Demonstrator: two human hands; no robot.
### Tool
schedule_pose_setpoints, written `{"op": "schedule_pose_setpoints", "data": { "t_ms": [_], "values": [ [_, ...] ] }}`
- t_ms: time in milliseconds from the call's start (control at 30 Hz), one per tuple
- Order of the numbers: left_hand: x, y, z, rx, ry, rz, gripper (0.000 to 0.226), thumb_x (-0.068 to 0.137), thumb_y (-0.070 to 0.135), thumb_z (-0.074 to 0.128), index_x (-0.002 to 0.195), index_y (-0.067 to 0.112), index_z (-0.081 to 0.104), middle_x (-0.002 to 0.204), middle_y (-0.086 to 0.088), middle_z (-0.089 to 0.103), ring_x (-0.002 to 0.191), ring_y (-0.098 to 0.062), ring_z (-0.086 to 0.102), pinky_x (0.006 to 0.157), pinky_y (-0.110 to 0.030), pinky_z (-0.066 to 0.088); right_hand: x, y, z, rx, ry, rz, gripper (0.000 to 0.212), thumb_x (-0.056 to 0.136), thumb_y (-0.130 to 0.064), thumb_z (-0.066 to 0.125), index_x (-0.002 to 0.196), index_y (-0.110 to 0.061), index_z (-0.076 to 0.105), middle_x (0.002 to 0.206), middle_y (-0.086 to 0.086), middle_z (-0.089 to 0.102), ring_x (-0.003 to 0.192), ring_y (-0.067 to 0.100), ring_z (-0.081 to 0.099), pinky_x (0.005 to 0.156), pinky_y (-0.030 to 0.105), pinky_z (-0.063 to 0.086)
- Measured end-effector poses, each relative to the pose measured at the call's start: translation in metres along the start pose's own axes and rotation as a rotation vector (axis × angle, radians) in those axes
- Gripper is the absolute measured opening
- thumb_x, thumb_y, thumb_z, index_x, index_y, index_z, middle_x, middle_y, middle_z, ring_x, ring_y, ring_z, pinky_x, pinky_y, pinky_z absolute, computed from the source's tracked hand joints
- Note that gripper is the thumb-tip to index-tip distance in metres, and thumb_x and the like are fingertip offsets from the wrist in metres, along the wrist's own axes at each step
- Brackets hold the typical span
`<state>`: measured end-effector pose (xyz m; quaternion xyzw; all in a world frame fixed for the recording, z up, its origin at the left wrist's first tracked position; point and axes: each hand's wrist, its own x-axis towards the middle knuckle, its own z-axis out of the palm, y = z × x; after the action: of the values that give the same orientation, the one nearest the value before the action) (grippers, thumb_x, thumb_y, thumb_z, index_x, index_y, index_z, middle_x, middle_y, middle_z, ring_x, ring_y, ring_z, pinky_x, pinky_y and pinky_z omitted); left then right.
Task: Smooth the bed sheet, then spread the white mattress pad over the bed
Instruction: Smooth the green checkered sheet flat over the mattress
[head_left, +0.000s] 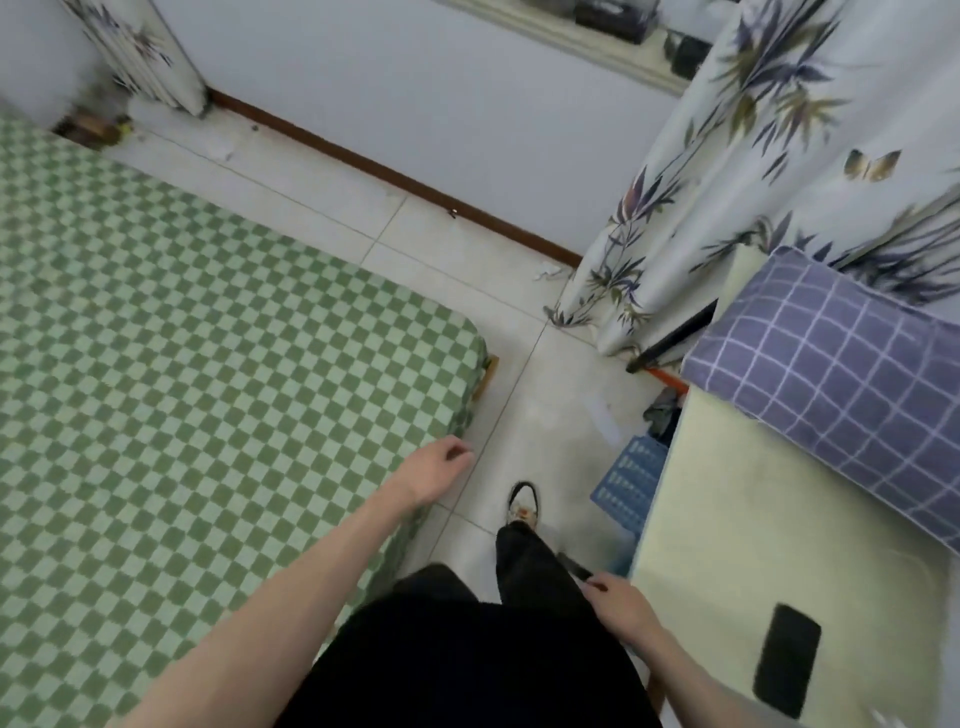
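Observation:
A green-and-white checkered bed sheet (182, 364) covers the bed on the left and lies mostly flat. My left hand (436, 467) hovers over the bed's near right edge, fingers loosely curled, holding nothing. On the right, a pale cream-white pad (727, 519) lies on a raised surface. My right hand (621, 603) hangs beside my hip close to that pad's edge, fingers curled. A narrow dark thing (574, 566) shows at its fingertips, and whether the hand holds it is unclear.
A purple grid-pattern pillow (841, 384) and a black phone (787, 660) lie on the pad. A blue plastic crate (631, 483) sits on the tiled floor below it. Leaf-print curtains (727, 182) hang at the back right. I stand in the narrow aisle between the bed and the pad.

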<state>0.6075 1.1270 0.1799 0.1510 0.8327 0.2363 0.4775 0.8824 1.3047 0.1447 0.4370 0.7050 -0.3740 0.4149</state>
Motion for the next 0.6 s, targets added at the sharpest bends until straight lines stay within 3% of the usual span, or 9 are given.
{"op": "schedule_pose_setpoints", "data": {
  "t_ms": [67, 133, 233, 300, 367, 500, 600],
  "values": [
    [0.019, 0.017, -0.012, -0.027, -0.009, -0.025, 0.038, 0.105, 0.043, 0.048, 0.136, 0.025, 0.060, 0.129, 0.007, 0.062, 0.116, -0.016, 0.061, 0.098, -0.027, 0.043, 0.027, -0.043, -0.058, -0.028, 0.063, -0.062, 0.029, 0.104, -0.029, 0.045, 0.111, -0.017, 0.070, 0.117, 0.004, 0.069, 0.112, 0.024, 0.063, 0.091, 0.030, 0.046],
    [0.034, 0.015, -0.027, -0.080, -0.001, -0.133, 0.034, 0.105, 0.040, 0.050, 0.131, 0.022, 0.063, 0.125, 0.004, 0.063, 0.114, -0.017, 0.061, 0.101, -0.031, 0.044, 0.045, -0.097, -0.115, -0.080, 0.074, -0.115, 0.032, 0.105, -0.034, 0.044, 0.123, -0.019, 0.065, 0.125, 0.001, 0.066, 0.114, 0.021, 0.061, 0.093, 0.029, 0.046],
    [0.042, -0.010, -0.050, -0.276, 0.099, -0.386, 0.021, 0.104, 0.025, 0.051, 0.110, 0.012, 0.066, 0.104, -0.008, 0.067, 0.092, -0.022, 0.062, 0.085, -0.032, 0.049, 0.063, -0.187, -0.193, -0.192, 0.059, -0.220, 0.031, 0.105, -0.037, 0.043, 0.123, -0.021, 0.062, 0.120, 0.000, 0.066, 0.103, 0.018, 0.061, 0.086, 0.030, 0.047],
    [0.044, -0.037, -0.055, -0.347, 0.155, -0.608, 0.021, 0.104, 0.018, 0.046, 0.098, 0.006, 0.063, 0.090, -0.009, 0.061, 0.077, -0.021, 0.055, 0.073, -0.030, 0.043, 0.079, -0.249, -0.235, -0.277, 0.038, -0.301, 0.032, 0.105, -0.037, 0.044, 0.125, -0.021, 0.062, 0.120, 0.000, 0.065, 0.106, 0.018, 0.060, 0.084, 0.028, 0.043],
    [0.056, -0.056, -0.060, -0.400, 0.137, -0.771, 0.024, 0.106, 0.018, 0.045, 0.097, 0.003, 0.062, 0.091, -0.009, 0.060, 0.077, -0.020, 0.052, 0.072, -0.031, 0.044, 0.103, -0.312, -0.274, -0.366, 0.017, -0.370, 0.031, 0.105, -0.037, 0.045, 0.123, -0.020, 0.064, 0.120, 0.000, 0.066, 0.111, 0.020, 0.061, 0.086, 0.028, 0.044],
    [0.114, -0.065, -0.080, -0.488, 0.118, -0.862, 0.022, 0.107, 0.022, 0.048, 0.105, 0.009, 0.066, 0.111, -0.007, 0.067, 0.093, -0.017, 0.062, 0.090, -0.028, 0.054, 0.157, -0.434, -0.338, -0.533, 0.011, -0.462, 0.032, 0.104, -0.039, 0.044, 0.114, -0.019, 0.066, 0.114, -0.002, 0.068, 0.107, 0.018, 0.063, 0.087, 0.031, 0.047],
    [0.176, -0.033, -0.133, -0.629, 0.054, -0.873, 0.018, 0.105, 0.012, 0.050, 0.099, 0.002, 0.063, 0.102, -0.015, 0.060, 0.091, -0.025, 0.056, 0.082, -0.035, 0.050, 0.193, -0.519, -0.388, -0.572, 0.020, -0.468, 0.030, 0.103, -0.039, 0.045, 0.118, -0.023, 0.065, 0.115, -0.007, 0.065, 0.112, 0.016, 0.061, 0.088, 0.027, 0.044]
  ]
}}
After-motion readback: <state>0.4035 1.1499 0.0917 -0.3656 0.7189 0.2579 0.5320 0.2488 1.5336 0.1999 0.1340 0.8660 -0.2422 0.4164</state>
